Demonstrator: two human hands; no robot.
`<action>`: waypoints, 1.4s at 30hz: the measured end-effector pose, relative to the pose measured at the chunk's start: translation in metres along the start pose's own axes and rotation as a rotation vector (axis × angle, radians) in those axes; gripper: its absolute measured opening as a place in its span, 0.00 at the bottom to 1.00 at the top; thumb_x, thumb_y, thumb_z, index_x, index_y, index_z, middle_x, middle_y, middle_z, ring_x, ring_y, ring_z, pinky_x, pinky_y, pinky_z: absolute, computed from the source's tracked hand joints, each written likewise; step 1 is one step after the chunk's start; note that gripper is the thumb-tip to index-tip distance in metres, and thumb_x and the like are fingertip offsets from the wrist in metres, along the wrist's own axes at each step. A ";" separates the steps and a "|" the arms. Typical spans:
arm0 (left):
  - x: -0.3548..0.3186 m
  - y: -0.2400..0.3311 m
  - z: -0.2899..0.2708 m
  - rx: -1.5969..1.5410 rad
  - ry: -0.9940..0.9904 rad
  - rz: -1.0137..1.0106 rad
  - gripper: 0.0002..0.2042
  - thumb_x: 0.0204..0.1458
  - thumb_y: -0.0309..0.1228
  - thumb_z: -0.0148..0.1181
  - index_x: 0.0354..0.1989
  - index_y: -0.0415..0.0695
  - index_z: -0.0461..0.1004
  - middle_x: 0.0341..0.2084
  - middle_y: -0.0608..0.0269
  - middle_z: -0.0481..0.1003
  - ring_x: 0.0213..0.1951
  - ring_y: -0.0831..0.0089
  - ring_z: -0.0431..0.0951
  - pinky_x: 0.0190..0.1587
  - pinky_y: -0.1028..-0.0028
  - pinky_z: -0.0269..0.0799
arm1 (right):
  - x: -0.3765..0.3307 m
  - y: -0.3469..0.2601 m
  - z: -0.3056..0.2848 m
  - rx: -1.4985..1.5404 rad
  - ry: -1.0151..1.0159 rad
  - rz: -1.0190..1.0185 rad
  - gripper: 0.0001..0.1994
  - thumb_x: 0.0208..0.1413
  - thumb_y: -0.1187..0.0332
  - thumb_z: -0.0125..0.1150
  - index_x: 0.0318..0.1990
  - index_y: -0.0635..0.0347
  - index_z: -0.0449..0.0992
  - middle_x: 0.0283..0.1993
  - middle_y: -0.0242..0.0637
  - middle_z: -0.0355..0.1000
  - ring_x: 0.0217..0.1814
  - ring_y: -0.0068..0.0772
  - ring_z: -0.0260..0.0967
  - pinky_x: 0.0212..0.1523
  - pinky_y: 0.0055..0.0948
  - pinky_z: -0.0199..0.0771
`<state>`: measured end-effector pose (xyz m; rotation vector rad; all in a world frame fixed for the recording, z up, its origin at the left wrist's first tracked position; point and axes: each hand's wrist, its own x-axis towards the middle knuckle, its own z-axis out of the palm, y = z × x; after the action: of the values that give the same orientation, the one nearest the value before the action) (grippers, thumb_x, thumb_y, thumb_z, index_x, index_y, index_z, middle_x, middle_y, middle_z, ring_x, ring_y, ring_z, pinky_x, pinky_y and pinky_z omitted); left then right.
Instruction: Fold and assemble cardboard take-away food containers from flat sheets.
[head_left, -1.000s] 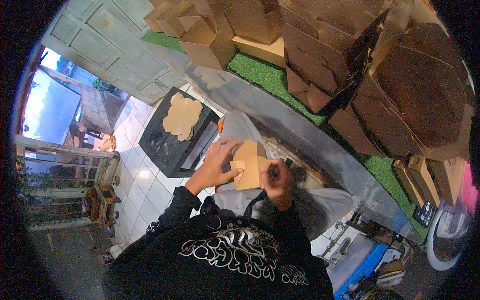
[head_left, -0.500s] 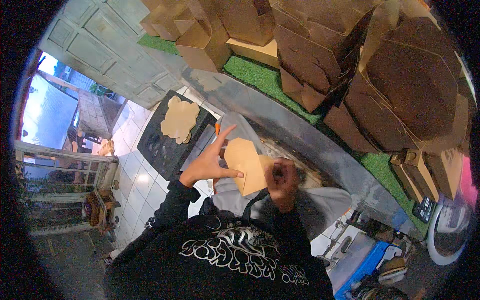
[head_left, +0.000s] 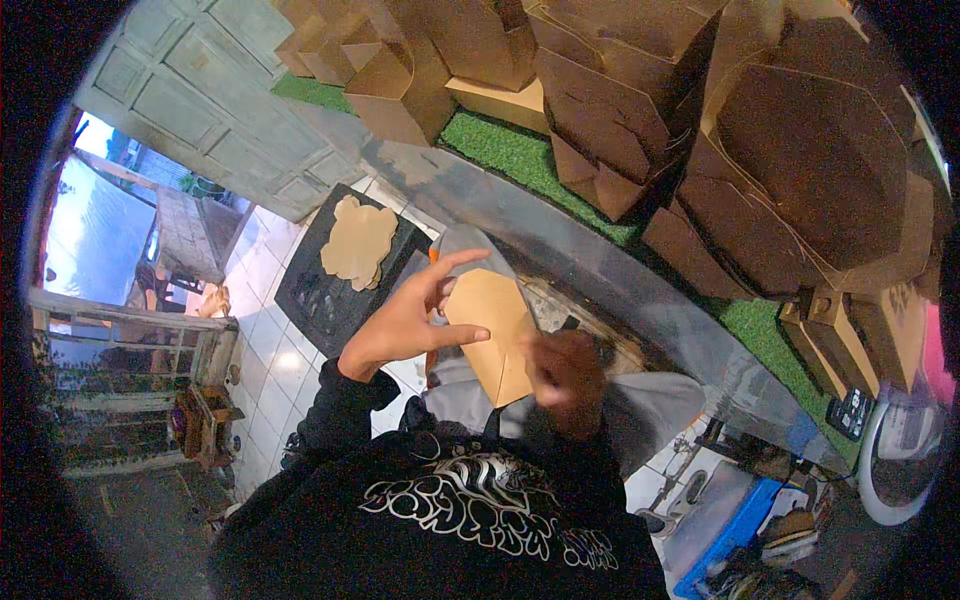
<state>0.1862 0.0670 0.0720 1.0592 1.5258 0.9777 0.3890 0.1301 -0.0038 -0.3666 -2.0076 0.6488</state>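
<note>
A tan cardboard piece [head_left: 488,322] with angled upper corners and a pointed lower end stands over my lap. My left hand [head_left: 410,318] grips its left side, thumb pressed on the front face and the index finger stretched out past the top; the other fingers are partly hidden behind it. A short seam runs up from the lower point. At the right edge of the piece is my right hand [head_left: 568,375], smeared by motion. Its fingers look curled, but whether they hold the edge is unclear.
Cut-out cardboard shapes [head_left: 358,240] lie stacked on a black board [head_left: 310,275] to the left. Large brown cardboard constructions [head_left: 610,90] stand on a green turf-covered ledge [head_left: 500,150] ahead. A blue-edged container [head_left: 735,530] and a white round-rimmed object [head_left: 885,500] are at lower right.
The cardboard piece has turned a little, showing its front face more fully. My right hand has swung slightly down and blurred; the flap it was at no longer sticks out to the right.
</note>
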 end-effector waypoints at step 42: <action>-0.010 0.034 0.020 0.032 0.120 0.068 0.25 0.44 0.22 0.66 0.54 0.41 0.67 0.43 0.62 0.74 0.43 0.76 0.74 0.47 0.75 0.70 | 0.004 -0.014 -0.015 0.081 -0.110 0.022 0.17 0.36 0.84 0.61 0.38 0.59 0.77 0.47 0.37 0.69 0.50 0.41 0.66 0.52 0.36 0.67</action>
<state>0.2122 0.0688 0.1037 1.0977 1.6160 1.0835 0.3996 0.1252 0.0131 -0.3111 -2.0763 0.7762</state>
